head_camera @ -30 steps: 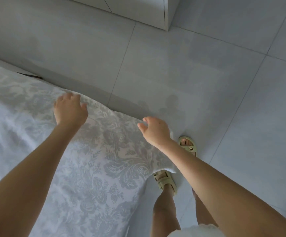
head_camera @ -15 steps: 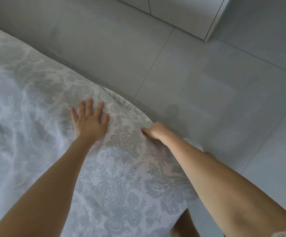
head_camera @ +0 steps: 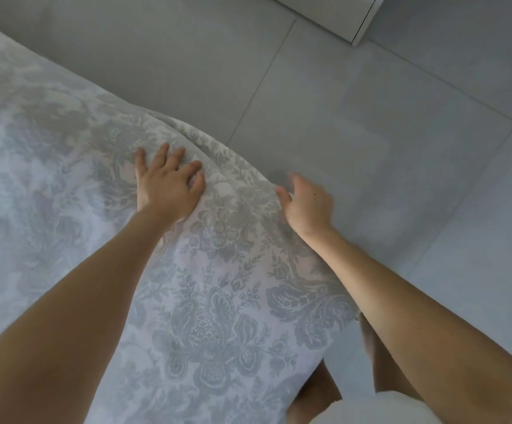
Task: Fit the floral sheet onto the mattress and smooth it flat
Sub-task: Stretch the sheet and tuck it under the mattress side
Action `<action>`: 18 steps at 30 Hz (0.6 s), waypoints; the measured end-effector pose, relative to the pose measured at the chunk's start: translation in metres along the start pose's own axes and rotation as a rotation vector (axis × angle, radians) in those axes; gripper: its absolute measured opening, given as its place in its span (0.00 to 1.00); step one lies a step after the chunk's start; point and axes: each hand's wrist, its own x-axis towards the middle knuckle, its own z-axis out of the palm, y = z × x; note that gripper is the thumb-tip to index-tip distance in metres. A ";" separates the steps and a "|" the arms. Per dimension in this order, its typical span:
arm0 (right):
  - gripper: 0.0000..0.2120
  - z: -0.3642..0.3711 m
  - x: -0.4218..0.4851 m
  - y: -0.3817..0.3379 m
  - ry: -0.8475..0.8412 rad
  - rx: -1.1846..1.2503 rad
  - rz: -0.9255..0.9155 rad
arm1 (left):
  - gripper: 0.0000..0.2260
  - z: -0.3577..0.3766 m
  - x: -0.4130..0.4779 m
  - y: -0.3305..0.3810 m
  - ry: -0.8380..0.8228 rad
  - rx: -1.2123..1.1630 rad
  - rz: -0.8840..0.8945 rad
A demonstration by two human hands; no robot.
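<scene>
The floral sheet [head_camera: 212,301], pale with grey flower patterns, covers the mattress across the left and middle of the head view. Its corner bulges toward the floor between my arms. My left hand [head_camera: 169,185] lies flat on the sheet near that corner, fingers spread and pressing down. My right hand [head_camera: 308,203] is at the sheet's right edge, fingers loosely extended, its thumb side against the fabric and the rest over the floor. The mattress itself is hidden under the sheet.
Grey tiled floor [head_camera: 371,133] lies beyond and to the right of the bed. A white cabinet base [head_camera: 340,16] stands at the top right. My legs [head_camera: 319,390] and white shorts are close against the bed corner at the bottom.
My left hand has slid a little toward the corner edge, still flat. My right hand has lifted from gripping the edge and its fingers have loosened. The view has moved closer over the corner.
</scene>
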 end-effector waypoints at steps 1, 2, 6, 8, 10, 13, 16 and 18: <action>0.20 -0.011 -0.016 0.006 0.093 -0.005 -0.043 | 0.23 0.000 0.001 0.001 -0.003 0.003 0.005; 0.22 -0.018 -0.038 0.012 0.198 0.036 -0.111 | 0.23 0.000 0.001 0.002 -0.003 0.004 0.006; 0.29 -0.008 -0.134 0.060 -0.006 -0.020 -0.592 | 0.24 -0.006 0.001 0.006 -0.035 0.002 -0.036; 0.33 0.003 -0.143 0.107 -0.254 -0.182 -0.596 | 0.24 -0.015 -0.006 0.009 -0.055 -0.007 -0.055; 0.38 -0.004 -0.141 0.130 -0.289 -0.229 -0.388 | 0.24 -0.024 -0.019 0.015 -0.020 -0.037 -0.036; 0.35 -0.021 -0.149 0.140 -0.164 -0.298 -0.260 | 0.20 -0.040 -0.052 0.037 0.127 -0.169 0.098; 0.19 -0.033 -0.168 0.143 0.075 -0.081 -0.064 | 0.14 -0.048 -0.094 0.073 0.200 -0.342 0.320; 0.16 -0.036 -0.185 0.137 0.026 0.173 0.087 | 0.12 -0.043 -0.116 0.102 0.152 -0.393 0.458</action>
